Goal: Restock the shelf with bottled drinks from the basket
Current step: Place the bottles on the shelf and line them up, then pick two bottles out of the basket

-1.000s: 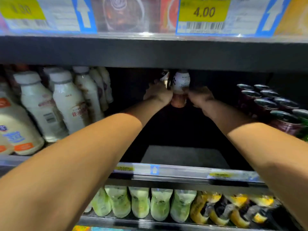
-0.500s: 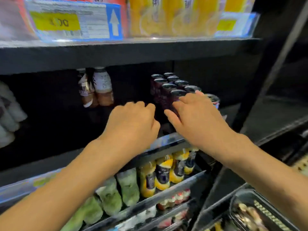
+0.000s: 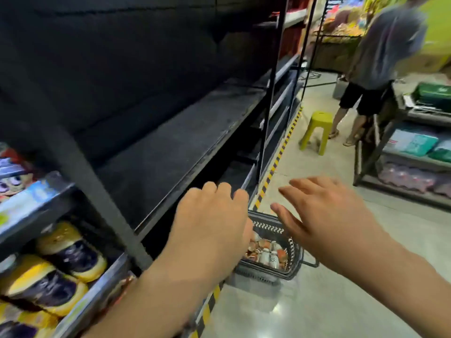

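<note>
Head view, only one given: the left hand [image 3: 212, 225] is seen at lower centre, back up, fingers loosely curled, nothing seen in the grip. The right hand [image 3: 324, 215] is seen just right of it, fingers straight and spread wide, palm down, nothing held. Both hands are held out over the basket [image 3: 267, 227], which is set on the floor at lower centre, close against the foot of the shelf [image 3: 170, 147], probably so that stock is within one reach of the boards. The bottled drinks [image 3: 267, 253] are seen inside the basket, packed together, white caps and orange-brown labels; the count cannot be told, as part is hidden by the left hand. The spread right hand is judged as readied for a pick, the left as idle or about to follow. The step is judged as a reach for the next bottles, with more of the restock left to be done. Yellow-capped bottles [image 3: 61, 262] are laid on a lower tier at lower left, tilted forward. A striped floor tape [image 3: 273, 167] is run along the shelf base. A yellow stool [image 3: 317, 130] and another person [image 3: 380, 57] are seen at upper right, well apart from the basket, blurred.
</note>
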### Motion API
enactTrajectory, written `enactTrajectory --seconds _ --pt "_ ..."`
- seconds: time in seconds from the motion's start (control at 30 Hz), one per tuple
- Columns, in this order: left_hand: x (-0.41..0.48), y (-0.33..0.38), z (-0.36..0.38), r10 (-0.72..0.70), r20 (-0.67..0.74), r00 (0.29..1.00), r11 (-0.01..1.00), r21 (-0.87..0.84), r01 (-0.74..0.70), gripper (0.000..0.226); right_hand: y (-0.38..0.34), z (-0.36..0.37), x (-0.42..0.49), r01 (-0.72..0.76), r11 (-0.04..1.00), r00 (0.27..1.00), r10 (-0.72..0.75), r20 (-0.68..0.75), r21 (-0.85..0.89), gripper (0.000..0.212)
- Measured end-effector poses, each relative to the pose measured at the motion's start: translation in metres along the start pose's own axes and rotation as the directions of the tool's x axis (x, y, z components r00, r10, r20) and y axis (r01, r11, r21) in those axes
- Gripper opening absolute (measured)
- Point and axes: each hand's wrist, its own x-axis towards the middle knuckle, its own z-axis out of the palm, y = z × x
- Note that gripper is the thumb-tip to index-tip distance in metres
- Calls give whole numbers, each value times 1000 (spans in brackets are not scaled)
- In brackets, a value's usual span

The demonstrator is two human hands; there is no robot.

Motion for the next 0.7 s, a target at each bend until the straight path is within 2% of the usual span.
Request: enactTrajectory --seconds 0.1,0.23,0.33,0.47,0.57,0.7 --pt "66 48 41 47 31 998 997 -57 -45 19 69 42 6 -82 995 991 87 103 -53 54" --pt "146 94 105 88 192 977 995 -53 -79 25 137 99 28 -184 978 943 204 262 -100 44" --pt "195 105 149 84 288 954 996 -56 -71 23 169 138 50 -212 973 906 231 355 -91 37" --pt "237 102 219 90 431 898 995 -84 -60 25 190 196 82 -244 970 848 219 483 -12 44" --pt "264 96 281 111 557 823 990 -131 -45 30 193 253 106 -298 954 790 234 566 21 43" --pt "296 86 373 181 656 733 983 -136 -122 30 191 339 139 -350 937 683 251 686 6 39"
